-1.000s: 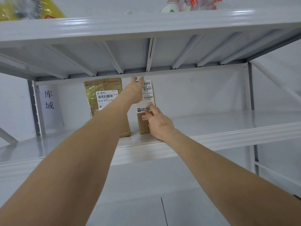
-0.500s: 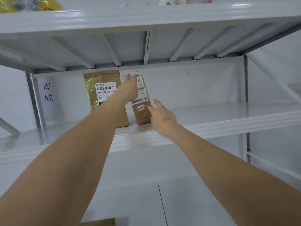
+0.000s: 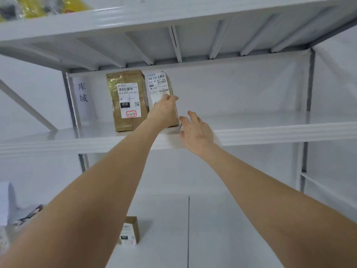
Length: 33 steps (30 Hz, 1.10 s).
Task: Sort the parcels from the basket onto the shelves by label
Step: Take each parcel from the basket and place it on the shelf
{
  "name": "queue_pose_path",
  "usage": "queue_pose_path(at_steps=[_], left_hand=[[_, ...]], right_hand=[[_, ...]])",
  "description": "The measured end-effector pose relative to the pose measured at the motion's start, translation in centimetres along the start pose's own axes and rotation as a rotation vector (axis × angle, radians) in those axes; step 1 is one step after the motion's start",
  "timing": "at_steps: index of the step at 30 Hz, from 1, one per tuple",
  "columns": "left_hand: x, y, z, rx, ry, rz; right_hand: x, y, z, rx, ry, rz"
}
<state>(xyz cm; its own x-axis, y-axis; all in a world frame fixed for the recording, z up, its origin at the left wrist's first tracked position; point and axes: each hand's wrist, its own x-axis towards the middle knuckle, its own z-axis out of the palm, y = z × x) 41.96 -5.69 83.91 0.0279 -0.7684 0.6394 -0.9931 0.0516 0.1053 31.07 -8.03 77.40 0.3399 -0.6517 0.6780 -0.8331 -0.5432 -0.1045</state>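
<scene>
Two brown parcels stand upright side by side at the left of the middle shelf (image 3: 270,132). The left parcel (image 3: 126,99) has a white label marked 010 and a red-ringed handwritten code. The right parcel (image 3: 159,84) has a white barcode label. My left hand (image 3: 164,110) lies against the front of the right parcel, with its fingertips at the parcel's right edge, and hides the lower half. My right hand (image 3: 195,130) hovers just right of that parcel at the shelf's front lip, fingers spread, holding nothing. No basket is in view.
A paper sign (image 3: 83,92) with two characters hangs at the shelf's left end. Yellow packages (image 3: 29,6) lie on the top shelf. A small brown box (image 3: 129,232) stands on the level below, with white items (image 3: 7,206) at the far left. The middle shelf runs bare to the right.
My left hand has slid from the right parcel's top down to its middle. My right hand has come off the parcel's lower front and drawn back. The view has tilted down.
</scene>
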Motion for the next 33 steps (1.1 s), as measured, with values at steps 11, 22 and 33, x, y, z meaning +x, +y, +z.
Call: queue_pose_path(at_steps=[11,22,33], left_hand=[[-14.1,5.3,12.7,-0.108,-0.207,-0.068],[-32.5,12.4,29.8,-0.115,-0.853,-0.192],[-44.0,27.7,44.8,-0.151,-1.105,-0.416]], right_hand=[[-15.3,6.1,4.5,0.047,-0.101,0.075],[-35.8,16.4,13.1,-0.006,-0.811,0.271],[-52.1,34.5,18.6,0.132,-1.102,0.294]])
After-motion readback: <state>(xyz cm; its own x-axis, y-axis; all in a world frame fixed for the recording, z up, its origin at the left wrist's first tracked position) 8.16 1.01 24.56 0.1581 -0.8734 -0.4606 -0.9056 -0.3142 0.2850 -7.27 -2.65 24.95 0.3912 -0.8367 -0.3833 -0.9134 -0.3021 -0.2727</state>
